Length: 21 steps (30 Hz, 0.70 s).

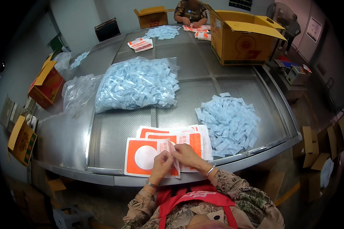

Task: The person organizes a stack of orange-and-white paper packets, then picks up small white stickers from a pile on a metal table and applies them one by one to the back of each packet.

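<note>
My left hand [162, 163] and my right hand [187, 156] meet at the front edge of the table, fingertips pinching the right edge of an orange-and-white flat pouch [145, 157] with a round white panel. Beneath and behind it lies an overlapping stack of similar pouches [205, 140], which bear printed writing. To the right of the stack, touching it, is a loose heap of small pale-blue sachets [229, 123]. Farther back, a large clear plastic bag [137, 83] full of the same sachets rests on the table. Whether the pouch's mouth is parted cannot be told.
The metal mesh-topped table [117, 154] has a raised rim. A large open cardboard box [243, 45] stands at the back right. Crumpled clear plastic [80, 88] lies left. Across the table, a person [191, 17] handles pouches beside another sachet pile [163, 32].
</note>
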{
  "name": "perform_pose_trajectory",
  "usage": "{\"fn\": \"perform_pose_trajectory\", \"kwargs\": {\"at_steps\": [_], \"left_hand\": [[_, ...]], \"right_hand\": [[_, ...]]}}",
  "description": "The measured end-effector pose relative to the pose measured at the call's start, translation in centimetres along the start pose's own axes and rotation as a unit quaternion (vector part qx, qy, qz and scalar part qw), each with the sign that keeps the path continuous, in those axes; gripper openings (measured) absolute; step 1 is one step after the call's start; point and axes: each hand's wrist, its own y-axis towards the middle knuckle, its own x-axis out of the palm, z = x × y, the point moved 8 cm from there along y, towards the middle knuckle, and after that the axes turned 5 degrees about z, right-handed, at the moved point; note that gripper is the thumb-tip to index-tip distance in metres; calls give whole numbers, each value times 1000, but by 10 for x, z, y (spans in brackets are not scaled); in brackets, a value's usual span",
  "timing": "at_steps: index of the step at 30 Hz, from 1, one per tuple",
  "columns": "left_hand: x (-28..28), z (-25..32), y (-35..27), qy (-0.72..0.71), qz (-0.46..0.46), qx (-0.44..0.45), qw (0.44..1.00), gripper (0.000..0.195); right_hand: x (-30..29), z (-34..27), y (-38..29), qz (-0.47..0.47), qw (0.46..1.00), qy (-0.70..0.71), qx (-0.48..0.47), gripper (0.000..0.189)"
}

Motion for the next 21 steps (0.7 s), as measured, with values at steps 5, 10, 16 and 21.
{"fn": "perform_pose_trajectory", "kwargs": {"at_steps": [5, 10, 16, 21], "left_hand": [[-9, -1, -5, -54, 42, -15, 998, 18], [-27, 5, -12, -219, 99, -25, 970, 15], [-13, 19, -18, 152, 123, 88, 977, 22], [-5, 59, -23, 347, 137, 106, 922, 56]], "right_hand": [[7, -3, 3, 60, 979, -176, -83, 28], [-5, 0, -1, 86, 967, -229, -68, 25], [5, -23, -3, 28, 971, -232, -59, 32], [3, -16, -8, 45, 971, -223, -77, 28]]}}
